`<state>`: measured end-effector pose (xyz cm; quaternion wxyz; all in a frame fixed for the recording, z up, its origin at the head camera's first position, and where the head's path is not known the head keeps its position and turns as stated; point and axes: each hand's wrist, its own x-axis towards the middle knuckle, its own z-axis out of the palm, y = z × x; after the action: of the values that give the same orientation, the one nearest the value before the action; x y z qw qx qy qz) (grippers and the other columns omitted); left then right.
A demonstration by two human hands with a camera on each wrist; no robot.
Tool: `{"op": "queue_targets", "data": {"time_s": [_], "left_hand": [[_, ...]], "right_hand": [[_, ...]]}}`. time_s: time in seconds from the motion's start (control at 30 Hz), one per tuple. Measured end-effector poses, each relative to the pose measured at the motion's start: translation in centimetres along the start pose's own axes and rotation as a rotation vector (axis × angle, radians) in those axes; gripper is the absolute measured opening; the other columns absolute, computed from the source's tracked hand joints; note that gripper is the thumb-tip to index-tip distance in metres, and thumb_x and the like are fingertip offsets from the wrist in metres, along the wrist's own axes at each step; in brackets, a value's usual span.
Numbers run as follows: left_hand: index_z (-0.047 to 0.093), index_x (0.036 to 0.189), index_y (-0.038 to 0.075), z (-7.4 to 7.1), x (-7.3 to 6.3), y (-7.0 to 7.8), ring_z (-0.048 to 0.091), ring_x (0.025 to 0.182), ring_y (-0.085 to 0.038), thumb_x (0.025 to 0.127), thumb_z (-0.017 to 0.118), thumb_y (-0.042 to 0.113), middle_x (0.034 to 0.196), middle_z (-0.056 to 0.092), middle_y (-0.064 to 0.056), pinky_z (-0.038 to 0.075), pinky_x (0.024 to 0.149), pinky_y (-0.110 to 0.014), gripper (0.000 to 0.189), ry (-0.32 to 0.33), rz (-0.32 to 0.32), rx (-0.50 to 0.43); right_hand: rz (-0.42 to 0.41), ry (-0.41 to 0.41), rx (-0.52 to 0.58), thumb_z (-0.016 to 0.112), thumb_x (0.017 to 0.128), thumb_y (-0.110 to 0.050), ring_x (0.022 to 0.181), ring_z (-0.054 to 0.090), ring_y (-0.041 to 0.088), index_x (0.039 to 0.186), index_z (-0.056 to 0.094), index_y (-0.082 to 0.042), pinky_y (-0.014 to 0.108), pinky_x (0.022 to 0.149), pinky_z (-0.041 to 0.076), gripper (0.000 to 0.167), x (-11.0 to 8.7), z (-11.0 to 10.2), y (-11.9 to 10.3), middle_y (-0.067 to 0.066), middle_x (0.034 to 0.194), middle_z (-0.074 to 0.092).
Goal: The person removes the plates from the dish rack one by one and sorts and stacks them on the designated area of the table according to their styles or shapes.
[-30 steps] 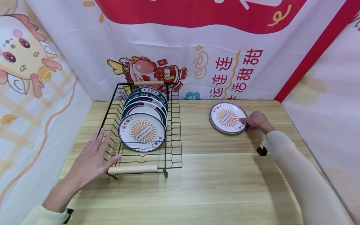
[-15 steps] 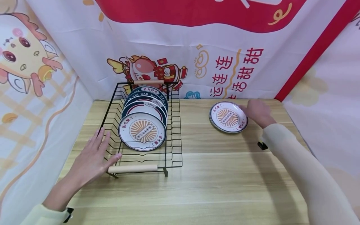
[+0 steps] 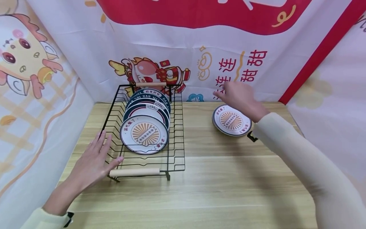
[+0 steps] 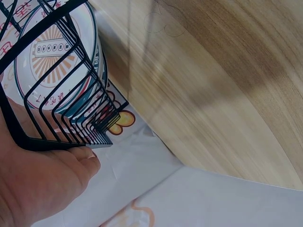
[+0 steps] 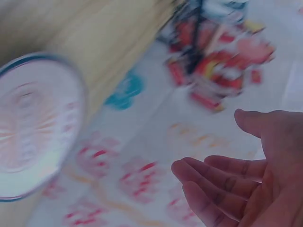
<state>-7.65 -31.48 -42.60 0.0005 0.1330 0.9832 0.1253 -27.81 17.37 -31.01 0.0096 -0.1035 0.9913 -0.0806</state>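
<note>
Several plates (image 3: 144,135) tilted in rack (image 3: 135,172), faces toward tabletop's (image 3: 217,181) near edge; rack's long axis near-to-far. Left grip (image 3: 92,159): fingers apart, against rack's left side. Right grip (image 3: 238,95): apart, above plate stack (image 3: 228,122), far edge.

We've got a light wood-grain tabletop (image 3: 211,194) against a white printed cloth backdrop (image 3: 94,63). On the backdrop: large red panel (image 3: 183,14) up top, red-and-yellow cartoon figure (image 3: 158,71), red Chinese lettering (image 3: 249,75). Left white cloth (image 3: 64,86): pale-yellow cartoon animal (image 3: 24,60).
</note>
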Motion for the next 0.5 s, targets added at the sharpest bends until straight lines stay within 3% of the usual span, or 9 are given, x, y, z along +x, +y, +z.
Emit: {"op": "queue_targets", "data": {"time_s": [0.1,0.17,0.3,0.5], "left_hand": [[0.009,0.167,-0.006,0.0,0.1,-0.1,-0.006,0.162,-0.045,0.106,0.054,0.057,0.174,-0.004,-0.030,-0.004,0.132,-0.051,0.097,-0.002,0.003,0.002],[0.009,0.167,-0.005,0.0,0.1,-0.1,-0.006,0.162,-0.045,0.106,0.054,0.057,0.174,-0.003,-0.030,-0.003,0.132,-0.052,0.098,-0.001,0.003,0.003],[0.009,0.167,-0.005,0.0,0.1,-0.1,-0.006,0.162,-0.045,0.106,0.054,0.057,0.174,-0.003,-0.030,-0.007,0.132,-0.049,0.098,0.004,0.001,0.003],[0.009,0.167,-0.004,0.1,0.0,-0.1,-0.007,0.162,-0.045,0.106,0.055,0.057,0.174,-0.003,-0.029,-0.013,0.130,-0.042,0.098,0.011,0.002,0.004]], "right_hand": [[-0.069,0.034,-0.016,0.062,0.102,-0.057,0.086,0.072,0.031,0.129,0.072,-0.005,0.045,0.069,0.061,0.059,-0.1,-1.5,-3.2,0.018,0.118,0.077],[-0.112,0.040,-0.029,0.061,0.103,-0.058,0.084,0.071,0.030,0.129,0.071,-0.006,0.045,0.069,0.062,0.059,-0.2,-2.3,-5.2,0.016,0.115,0.077],[-0.213,0.053,-0.057,0.061,0.102,-0.062,0.076,0.066,0.025,0.123,0.074,-0.009,0.040,0.062,0.058,0.058,-0.4,-3.0,-8.8,0.010,0.100,0.076],[-0.332,0.014,-0.027,0.067,0.098,-0.064,0.065,0.058,0.018,0.103,0.073,-0.015,0.029,0.052,0.045,0.049,-0.6,-2.6,-13.2,0.000,0.077,0.065]]}}
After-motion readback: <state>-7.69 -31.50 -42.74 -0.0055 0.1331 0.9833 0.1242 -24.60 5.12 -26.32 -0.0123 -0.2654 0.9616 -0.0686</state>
